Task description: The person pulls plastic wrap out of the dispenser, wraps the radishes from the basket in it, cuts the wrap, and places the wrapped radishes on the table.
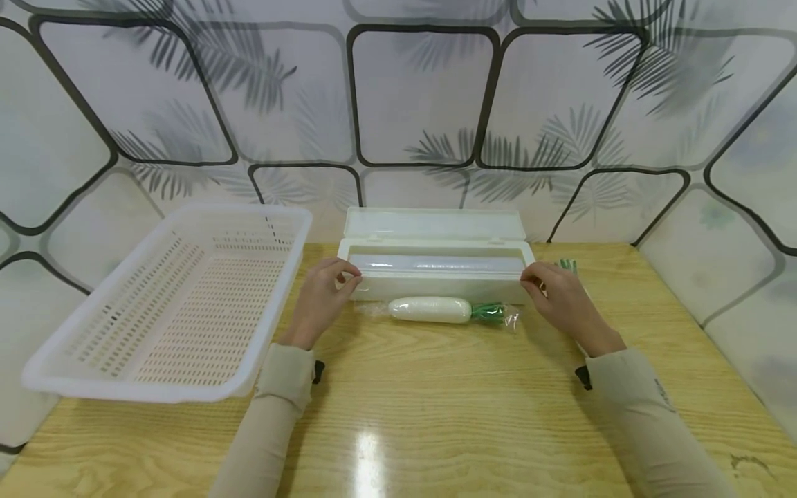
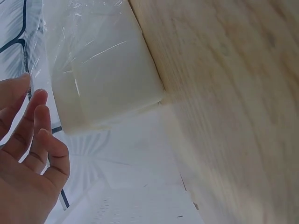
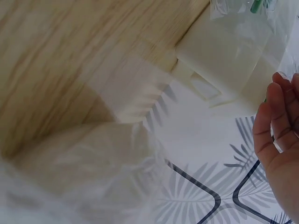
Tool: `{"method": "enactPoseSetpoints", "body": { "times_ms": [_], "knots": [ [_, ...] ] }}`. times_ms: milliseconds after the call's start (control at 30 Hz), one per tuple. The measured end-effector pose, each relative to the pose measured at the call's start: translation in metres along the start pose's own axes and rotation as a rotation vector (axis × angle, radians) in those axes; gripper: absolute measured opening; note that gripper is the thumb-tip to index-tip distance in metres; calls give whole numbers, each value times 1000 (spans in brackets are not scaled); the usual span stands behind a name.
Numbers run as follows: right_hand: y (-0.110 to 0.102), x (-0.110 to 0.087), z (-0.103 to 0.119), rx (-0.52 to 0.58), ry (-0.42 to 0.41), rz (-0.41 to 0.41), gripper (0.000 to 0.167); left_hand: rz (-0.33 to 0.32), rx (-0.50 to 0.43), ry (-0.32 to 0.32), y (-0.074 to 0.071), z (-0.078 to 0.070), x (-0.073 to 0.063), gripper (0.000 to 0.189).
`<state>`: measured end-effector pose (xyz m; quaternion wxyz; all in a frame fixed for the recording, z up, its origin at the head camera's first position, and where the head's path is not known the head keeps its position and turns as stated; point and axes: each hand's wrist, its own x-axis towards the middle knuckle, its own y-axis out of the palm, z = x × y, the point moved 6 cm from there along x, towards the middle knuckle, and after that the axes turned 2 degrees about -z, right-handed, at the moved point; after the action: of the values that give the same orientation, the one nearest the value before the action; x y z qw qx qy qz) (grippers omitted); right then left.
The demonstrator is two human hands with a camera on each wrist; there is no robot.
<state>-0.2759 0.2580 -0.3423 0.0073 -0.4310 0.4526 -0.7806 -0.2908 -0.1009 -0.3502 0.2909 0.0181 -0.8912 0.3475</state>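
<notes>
A white plastic wrap dispenser box stands on the table with its lid raised, and a roll of cling film lies inside. At the box's left front corner my left hand pinches the film's edge between thumb and fingertips. My right hand pinches the film at the right front corner. Clear film stretches down across the box front in the left wrist view. Just in front of the box lies a white radish with green tops, wrapped in clear film.
A large white perforated basket takes up the table's left side. Green stalks of another item show behind my right hand, which mostly hides it. Patterned wall covering encloses the wooden table at the back and sides.
</notes>
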Motion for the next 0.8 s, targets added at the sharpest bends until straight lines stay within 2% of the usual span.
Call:
{"method": "enactPoseSetpoints", "body": {
  "times_ms": [267, 800],
  "knots": [
    [0, -1, -2, 15, 39, 19, 20, 2, -17, -13, 0, 3, 0, 6],
    [0, -1, -4, 25, 56, 23, 19, 10, -12, -45, -1, 6, 1, 5]
  ]
}}
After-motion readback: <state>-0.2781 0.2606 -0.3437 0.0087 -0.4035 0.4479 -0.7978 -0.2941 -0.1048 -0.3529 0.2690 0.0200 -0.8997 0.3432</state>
